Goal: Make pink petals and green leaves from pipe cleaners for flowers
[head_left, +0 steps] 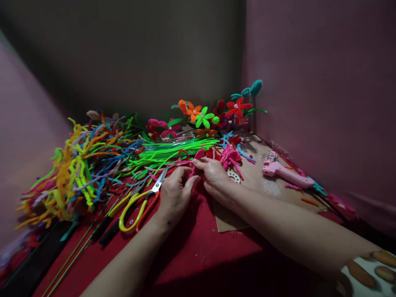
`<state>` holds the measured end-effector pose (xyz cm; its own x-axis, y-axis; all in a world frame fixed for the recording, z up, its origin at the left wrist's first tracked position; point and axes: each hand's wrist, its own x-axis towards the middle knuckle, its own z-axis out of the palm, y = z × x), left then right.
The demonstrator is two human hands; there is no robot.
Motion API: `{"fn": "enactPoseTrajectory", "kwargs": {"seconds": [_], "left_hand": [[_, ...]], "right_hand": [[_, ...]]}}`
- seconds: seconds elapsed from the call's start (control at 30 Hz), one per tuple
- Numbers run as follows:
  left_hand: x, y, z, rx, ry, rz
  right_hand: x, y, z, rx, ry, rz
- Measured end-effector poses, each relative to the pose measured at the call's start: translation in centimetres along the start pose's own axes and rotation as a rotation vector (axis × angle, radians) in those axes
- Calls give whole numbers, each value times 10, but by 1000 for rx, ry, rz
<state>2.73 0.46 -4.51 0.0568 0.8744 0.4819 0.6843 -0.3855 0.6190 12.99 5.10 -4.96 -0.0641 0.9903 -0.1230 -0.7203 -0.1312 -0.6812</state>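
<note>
Presently, the right hand (213, 175) pinches a bright pink fuzzy-wire piece (199, 154) between thumb and fingers, on the near side of the bright green fuzzy stems (185, 145). The left hand (177, 189) is close by, fingers curled; its grip cannot be determined. Steel scissors with yellow and red handles (156, 187) lie beside it.

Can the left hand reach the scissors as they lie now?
Probably yes: the scissors lie beside the left hand, nothing visible between, though this hand seems busy at a pink piece.
</note>
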Motion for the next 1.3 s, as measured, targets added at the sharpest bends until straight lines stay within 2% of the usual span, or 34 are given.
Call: {"fn": "enactPoseTrajectory", "kwargs": {"seconds": [0.1,0.2,0.27,0.37,0.43,0.5,0.57,0.73,0.87,0.9,1.0,1.07,1.17,1.23,1.3], "left_hand": [[0,0,-1,101,-6,40],[1,0,-1,51,-66,-54],[1,4,0,-165,-162,-222],[1,10,1,-617,-327,-493],[1,11,2,-849,-395,-571],[1,10,2,-926,-436,-567],[0,6,4,-783,-420,-476],[-11,2,6,-183,-247,-73],[-22,10,-3,-34,-292,153],[-22,12,-7,-24,-238,195],[-14,10,-20,86,110,290],[-5,2,-26,253,226,318],[5,-12,-27,458,84,348],[5,-16,-24,504,-23,356],[2,-14,-19,527,-74,318]], "right_hand": [[-3,4,-1,-43,-43,-24],[-5,5,-3,-69,-65,-26],[-6,4,-3,-81,-53,-11],[-6,3,-2,-97,-24,24],[-5,3,-2,-91,-9,31],[-5,5,-2,-85,12,40],[-5,6,-1,-88,29,59],[-5,5,0,-90,26,24],[-2,2,-3,-146,49,-38],[-1,2,-4,-178,9,-57],[-4,3,-6,-305,-139,-101],[-7,3,-7,-411,-157,-117],[-11,1,-5,-541,-155,-157],[-12,0,-5,-601,-186,-196],[-12,-2,-5,-694,-223,-249]]}}
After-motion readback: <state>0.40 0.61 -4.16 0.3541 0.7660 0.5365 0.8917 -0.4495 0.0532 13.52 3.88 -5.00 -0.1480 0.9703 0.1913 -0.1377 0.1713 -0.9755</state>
